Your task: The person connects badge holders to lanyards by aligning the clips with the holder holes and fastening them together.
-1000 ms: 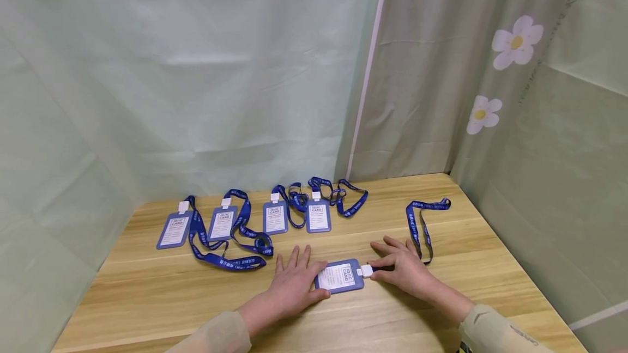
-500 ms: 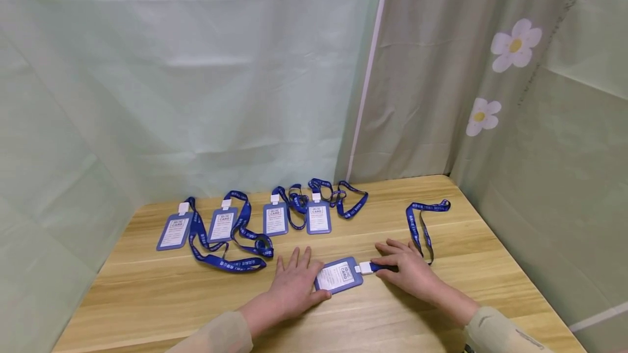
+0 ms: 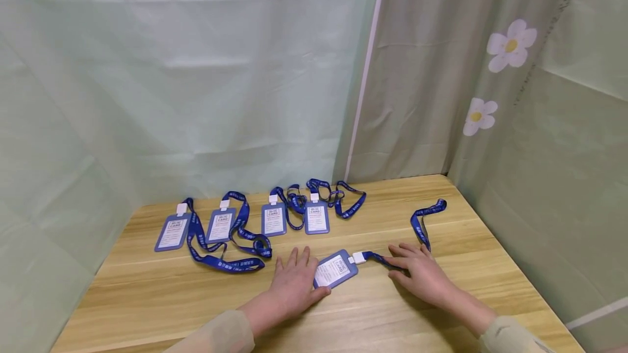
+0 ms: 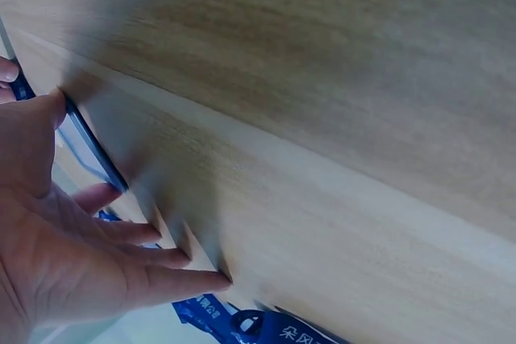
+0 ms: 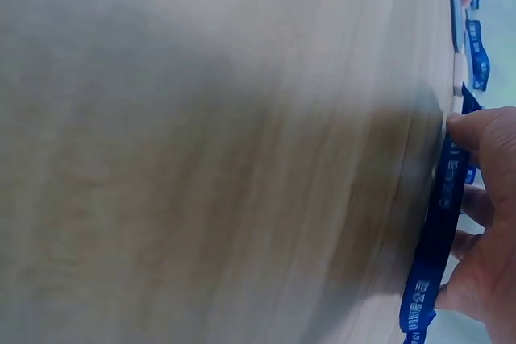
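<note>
My left hand (image 3: pixel 296 282) lies low over the table and holds the lower end of a blue ID badge holder (image 3: pixel 336 269) between thumb and index finger, its other fingers spread. In the left wrist view, the thumb (image 4: pixel 55 106) and index finger (image 4: pixel 98 196) sit at opposite edges of the holder. The holder lies tilted, its white clip (image 3: pixel 358 257) pointing right. From the clip runs a blue printed lanyard (image 3: pixel 375 258), which my right hand (image 3: pixel 420 272) pinches a short way along. Its far loop (image 3: pixel 428 212) trails beyond that hand.
Behind the hands, several matching badge holders stand in a row, from the leftmost holder (image 3: pixel 173 232) to the rightmost one (image 3: pixel 316 218). Their lanyards (image 3: pixel 230 263) lie coiled beside them. Curtains (image 3: pixel 245 97) hang close around the wooden table (image 3: pixel 162 298).
My right hand has slid right from the clip along the lanyard, and the trailing loop has shortened. The holder has turned, its clip end now farther from me. My left hand keeps its place.
</note>
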A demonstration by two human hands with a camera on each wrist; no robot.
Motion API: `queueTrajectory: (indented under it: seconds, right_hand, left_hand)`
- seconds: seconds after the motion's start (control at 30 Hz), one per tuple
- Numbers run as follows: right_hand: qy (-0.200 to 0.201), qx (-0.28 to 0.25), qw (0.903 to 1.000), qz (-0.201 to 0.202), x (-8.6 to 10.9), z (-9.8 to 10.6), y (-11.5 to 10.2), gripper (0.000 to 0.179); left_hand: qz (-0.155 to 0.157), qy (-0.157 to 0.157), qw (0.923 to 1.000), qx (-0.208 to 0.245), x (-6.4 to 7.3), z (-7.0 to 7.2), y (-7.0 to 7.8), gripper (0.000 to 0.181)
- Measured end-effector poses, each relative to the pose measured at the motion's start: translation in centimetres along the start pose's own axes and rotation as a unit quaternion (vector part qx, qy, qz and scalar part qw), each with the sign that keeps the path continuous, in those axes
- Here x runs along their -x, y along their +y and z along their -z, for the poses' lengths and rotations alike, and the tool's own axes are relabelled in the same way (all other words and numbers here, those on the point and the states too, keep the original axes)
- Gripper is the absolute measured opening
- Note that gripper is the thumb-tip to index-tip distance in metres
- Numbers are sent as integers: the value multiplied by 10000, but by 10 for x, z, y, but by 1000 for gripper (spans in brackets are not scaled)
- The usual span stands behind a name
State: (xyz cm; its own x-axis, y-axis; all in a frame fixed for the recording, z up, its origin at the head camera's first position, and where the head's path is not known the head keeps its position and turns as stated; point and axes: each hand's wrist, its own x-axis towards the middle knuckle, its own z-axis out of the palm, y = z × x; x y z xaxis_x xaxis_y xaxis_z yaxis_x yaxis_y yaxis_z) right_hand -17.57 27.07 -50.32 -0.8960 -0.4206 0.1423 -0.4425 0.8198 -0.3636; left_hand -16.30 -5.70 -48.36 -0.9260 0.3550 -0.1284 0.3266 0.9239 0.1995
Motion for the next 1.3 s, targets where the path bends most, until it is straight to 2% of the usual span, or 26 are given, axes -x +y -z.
queueTrajectory:
  seconds: [0.23, 0.37, 0.47, 0.53, 0.67, 0.77, 0.97, 1.1, 1.3]
  right_hand:
    - [21, -1, 9999, 137, 9, 0, -5, 47]
    - [176, 148, 9992, 336, 14, -1, -5, 53]
    - [198, 297, 9985, 424, 18, -1, -6, 55]
    - [215, 395, 9978, 485, 22, 0, -6, 56]
    - [292, 663, 9959, 539, 30, 3, -4, 56]
    - [383, 808, 9946, 528, 36, 5, 0, 56]
    - [211, 786, 9957, 446, 43, 4, 4, 56]
    - [-7, 693, 9967, 432, 43, 1, 1, 60]
    - [-117, 377, 9980, 487, 37, -3, -9, 59]
  left_hand:
    - [121, 88, 9999, 74, 2, -1, -2, 90]
    - [-39, 41, 9995, 319, 7, 2, -9, 94]
    - [-463, -82, 9977, 497, 13, 8, -20, 88]
    - [-896, -240, 9946, 475, 18, 11, -30, 79]
    - [-1699, -577, 9837, 106, 27, 14, -49, 66]
    - [-1984, -681, 9776, -154, 31, 13, -55, 67]
    - [-2181, -673, 9725, -458, 34, 13, -49, 71]
    - [-2197, -571, 9724, -534, 31, 10, -36, 72]
    - [-2145, -254, 9741, -674, 22, 3, -13, 70]
